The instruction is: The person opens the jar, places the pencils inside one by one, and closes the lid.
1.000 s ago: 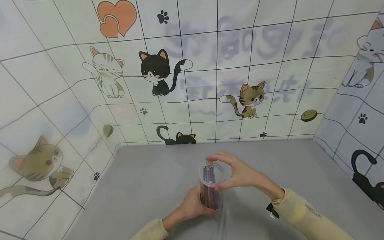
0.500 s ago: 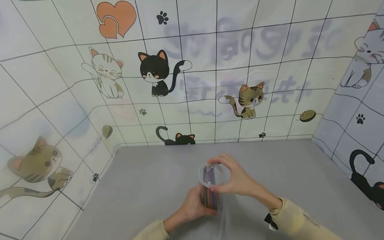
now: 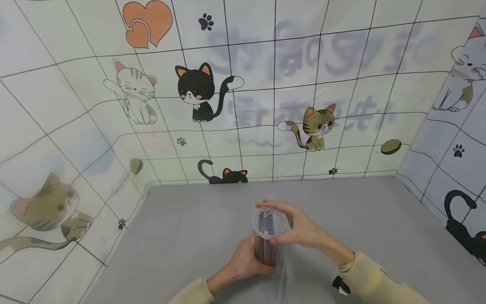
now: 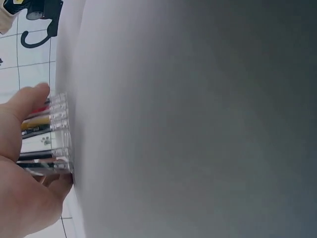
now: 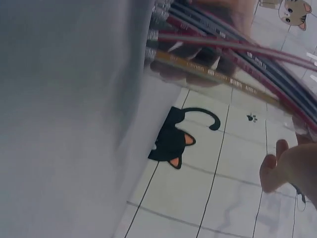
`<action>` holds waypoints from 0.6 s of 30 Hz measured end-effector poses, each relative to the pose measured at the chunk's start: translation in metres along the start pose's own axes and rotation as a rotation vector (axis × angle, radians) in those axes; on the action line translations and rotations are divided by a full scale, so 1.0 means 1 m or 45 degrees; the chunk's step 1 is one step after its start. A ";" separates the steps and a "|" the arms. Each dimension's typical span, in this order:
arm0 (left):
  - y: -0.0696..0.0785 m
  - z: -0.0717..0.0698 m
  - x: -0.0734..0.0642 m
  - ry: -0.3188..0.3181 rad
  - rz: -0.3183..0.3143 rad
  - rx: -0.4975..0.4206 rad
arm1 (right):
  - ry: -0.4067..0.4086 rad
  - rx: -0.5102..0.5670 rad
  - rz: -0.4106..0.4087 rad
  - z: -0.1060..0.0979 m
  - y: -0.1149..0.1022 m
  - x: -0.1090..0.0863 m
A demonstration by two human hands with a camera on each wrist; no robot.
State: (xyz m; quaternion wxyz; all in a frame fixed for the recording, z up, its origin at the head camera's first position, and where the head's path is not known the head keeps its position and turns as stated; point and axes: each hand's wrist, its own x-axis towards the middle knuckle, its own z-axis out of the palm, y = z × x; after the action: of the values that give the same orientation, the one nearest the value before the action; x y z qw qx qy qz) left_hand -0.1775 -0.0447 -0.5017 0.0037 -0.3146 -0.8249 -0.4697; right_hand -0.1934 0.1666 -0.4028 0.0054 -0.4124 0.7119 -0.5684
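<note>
A clear plastic jar (image 3: 261, 253) full of pencils stands upright on the grey cloth in the head view. Its round translucent lid (image 3: 280, 223) is on top, with pencil ends showing through. My left hand (image 3: 244, 261) grips the lower side of the jar, thumb across the near side. My right hand (image 3: 301, 228) holds the lid's rim between thumb and fingers. In the left wrist view, the left hand (image 4: 22, 196) wraps around the jar's base. Pencils (image 5: 213, 74) show through the wall in the right wrist view, with part of the right hand (image 5: 297, 171) at the edge.
The grey cloth surface (image 3: 182, 236) lies under the jar and has a crease near its front. A small black item with a white tag (image 3: 341, 285) is by the right sleeve (image 3: 373, 278). Cat-patterned sheets (image 3: 258, 105) wall in the back and sides.
Around the lid's rim, my right fingers and thumb have shifted slightly, and the right wrist has come a little nearer. My left hand and the jar stay almost in place.
</note>
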 end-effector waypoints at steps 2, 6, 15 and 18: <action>0.000 0.002 0.000 0.029 0.010 0.001 | 0.075 -0.062 -0.004 0.007 -0.002 -0.002; 0.002 0.006 -0.002 0.105 0.012 0.020 | 0.247 -0.134 0.038 0.020 -0.007 -0.007; 0.005 0.003 -0.002 0.041 0.009 0.080 | 0.144 -0.083 0.052 0.013 -0.014 -0.011; 0.005 0.002 -0.003 0.006 -0.005 0.082 | 0.042 -0.082 0.010 0.004 -0.014 -0.010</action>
State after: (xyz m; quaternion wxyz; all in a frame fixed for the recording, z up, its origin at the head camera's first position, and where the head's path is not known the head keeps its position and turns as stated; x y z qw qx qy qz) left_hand -0.1720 -0.0430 -0.4999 0.0149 -0.3114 -0.8403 -0.4436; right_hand -0.1768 0.1687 -0.3972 -0.0174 -0.4001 0.7314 -0.5519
